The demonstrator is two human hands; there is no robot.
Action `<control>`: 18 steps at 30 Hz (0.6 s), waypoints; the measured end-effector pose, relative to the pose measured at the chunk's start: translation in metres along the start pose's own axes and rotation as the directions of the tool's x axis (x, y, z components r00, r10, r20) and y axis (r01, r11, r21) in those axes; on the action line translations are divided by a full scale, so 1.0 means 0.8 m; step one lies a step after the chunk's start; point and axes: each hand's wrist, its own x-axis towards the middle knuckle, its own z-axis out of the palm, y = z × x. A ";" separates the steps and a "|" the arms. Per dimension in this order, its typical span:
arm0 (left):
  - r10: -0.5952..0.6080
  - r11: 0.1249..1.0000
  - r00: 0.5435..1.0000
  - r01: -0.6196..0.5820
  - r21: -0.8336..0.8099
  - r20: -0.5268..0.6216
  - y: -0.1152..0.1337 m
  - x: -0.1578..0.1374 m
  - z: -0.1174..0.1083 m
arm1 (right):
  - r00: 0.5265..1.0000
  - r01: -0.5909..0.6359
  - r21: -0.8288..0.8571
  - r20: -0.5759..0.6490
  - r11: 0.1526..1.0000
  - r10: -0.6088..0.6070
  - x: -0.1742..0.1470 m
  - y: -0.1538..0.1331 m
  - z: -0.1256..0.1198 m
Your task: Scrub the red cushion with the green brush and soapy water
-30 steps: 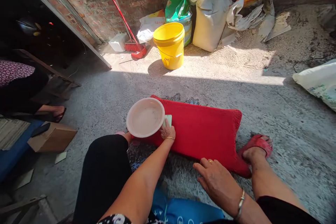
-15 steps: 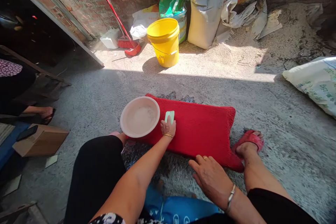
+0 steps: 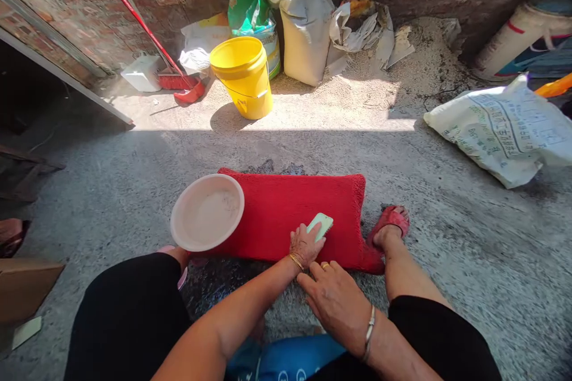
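My left hand (image 3: 306,247) is closed round a pale green scrubbing brush (image 3: 320,225), pressed against a red cloth (image 3: 286,205). The cloth looks thick and is spread over a low, flat support that it hides. My right hand (image 3: 335,297), with a ring and a silver bracelet, hovers near the cloth's front edge beside my left wrist. Nothing is in it, and its fingers are loosely bent and a little apart. On the cloth's left end stands a pale pink basin (image 3: 208,212) with cloudy water in it.
My feet in slippers flank the cloth. Beyond it stand a yellow bucket (image 3: 243,80), a red broom (image 3: 138,21) and full sacks (image 3: 306,36) by a brick wall. A printed white sack (image 3: 500,128) lies at right, a cardboard box (image 3: 27,286) at left. The concrete is wet around the cloth.
My left hand has slid the brush rightward and nearer to me along the cloth, turning it to point right. The whole view has swung to the right. My right hand stays near the front edge.
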 end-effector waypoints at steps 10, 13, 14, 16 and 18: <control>-0.624 0.762 0.706 0.644 -0.061 -0.334 -0.083 0.102 -0.097 | 0.995 0.000 -0.013 -0.098 1.000 -0.002 -0.015 0.003 0.005; -0.450 0.878 0.844 0.478 0.028 -0.293 -0.016 0.092 -0.032 | 0.981 0.029 -0.044 -0.188 0.999 -0.037 -0.018 0.005 0.012; -0.276 0.947 0.929 0.307 0.098 -0.246 0.011 0.084 -0.008 | 0.973 0.040 -0.052 -0.227 0.998 -0.051 -0.019 0.006 0.015; 0.171 0.969 0.983 -0.156 0.191 -0.067 0.060 0.065 0.032 | 0.946 0.054 -0.063 -0.316 0.997 -0.071 -0.021 0.008 0.021; 0.451 0.874 0.892 -0.446 0.190 0.021 0.091 0.052 0.050 | 0.916 0.040 -0.070 -0.395 0.997 -0.064 -0.022 0.012 0.025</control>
